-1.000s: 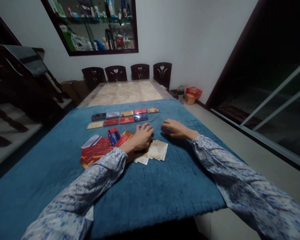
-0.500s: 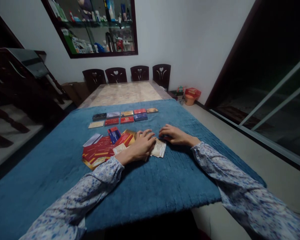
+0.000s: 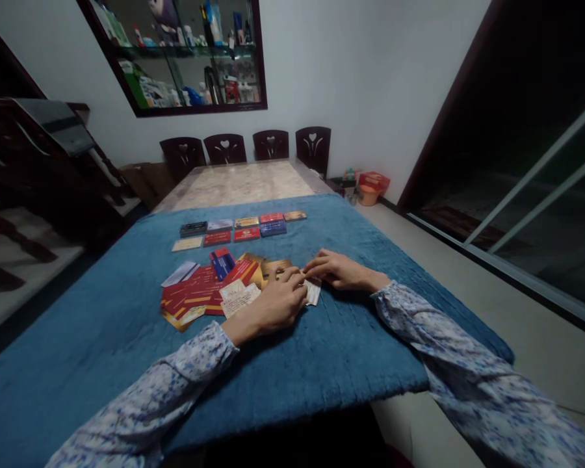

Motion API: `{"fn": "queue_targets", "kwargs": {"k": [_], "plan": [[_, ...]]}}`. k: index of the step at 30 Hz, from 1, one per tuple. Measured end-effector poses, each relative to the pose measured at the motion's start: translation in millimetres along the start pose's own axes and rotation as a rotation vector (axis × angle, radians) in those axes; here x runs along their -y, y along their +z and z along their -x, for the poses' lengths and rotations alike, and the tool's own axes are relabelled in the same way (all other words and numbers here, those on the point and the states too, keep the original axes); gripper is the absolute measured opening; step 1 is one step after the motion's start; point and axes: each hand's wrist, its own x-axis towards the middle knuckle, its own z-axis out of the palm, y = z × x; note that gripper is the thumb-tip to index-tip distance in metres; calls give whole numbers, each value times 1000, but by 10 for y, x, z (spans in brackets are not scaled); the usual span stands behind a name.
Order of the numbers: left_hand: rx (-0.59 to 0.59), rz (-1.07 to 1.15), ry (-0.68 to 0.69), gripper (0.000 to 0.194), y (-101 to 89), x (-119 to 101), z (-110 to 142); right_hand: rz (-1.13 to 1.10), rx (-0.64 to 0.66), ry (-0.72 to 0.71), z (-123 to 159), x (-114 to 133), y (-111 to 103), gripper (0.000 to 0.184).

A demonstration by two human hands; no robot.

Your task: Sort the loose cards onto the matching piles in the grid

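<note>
Cream printed cards [image 3: 314, 292] lie under and between my two hands, partly hidden by the fingers. My left hand [image 3: 277, 300] is closed, its curled fingers on the cards' left side. From the right, my right hand [image 3: 342, 270] grips the same cards near their top edge, fingers pressed together. Left of my hands is a loose spread of red and gold cards [image 3: 188, 289]. A blue and red card [image 3: 222, 262] lies on top of it, and other cream cards [image 3: 240, 300] rest beside my left wrist.
Beyond the loose cards stand neat card stacks in two rows, among them a red stack [image 3: 246, 234] and a dark stack [image 3: 194, 229]. A blue cloth [image 3: 322, 364] covers the near part of the table [image 3: 248, 182]. Dark wooden chairs [image 3: 225, 149] line the far end.
My right hand has moved left and in toward the cream cards. My left hand has slid slightly, and more cream cards now show beside its wrist.
</note>
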Motion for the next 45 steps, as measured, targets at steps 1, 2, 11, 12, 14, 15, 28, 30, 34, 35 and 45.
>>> {"fn": "queue_targets", "kwargs": {"k": [1, 2, 11, 12, 14, 15, 28, 30, 34, 35, 45], "plan": [[9, 1, 5, 25, 10, -9, 2, 9, 4, 0, 2, 4, -5, 47], [18, 4, 8, 26, 18, -17, 3, 18, 8, 3, 4, 7, -12, 46], [63, 13, -21, 35, 25, -43, -74, 52, 21, 41, 39, -13, -79, 36], [65, 8, -25, 36, 25, -38, -88, 49, 14, 42, 44, -13, -81, 35], [70, 3, -34, 37, 22, -28, -115, 45, -1, 48, 52, -10, -84, 33], [70, 1, -42, 38, 19, -24, -128, 45, -10, 54, 55, -6, -84, 32], [77, -40, -207, 35, -9, -127, -222, 12, -54, 53, 83, -113, -31, 28], [71, -18, -230, 34, -12, -151, -223, 3, -49, 51, 88, -129, -20, 30], [55, 8, -245, 31, 1, -186, -233, 12, -29, 65, 97, -136, -9, 36], [47, 10, -246, 30, 9, -191, -237, 15, -25, 66, 98, -135, -8, 38], [30, -54, -179, 29, 68, -219, -245, -26, 4, 41, 82, -150, 8, 42]]}}
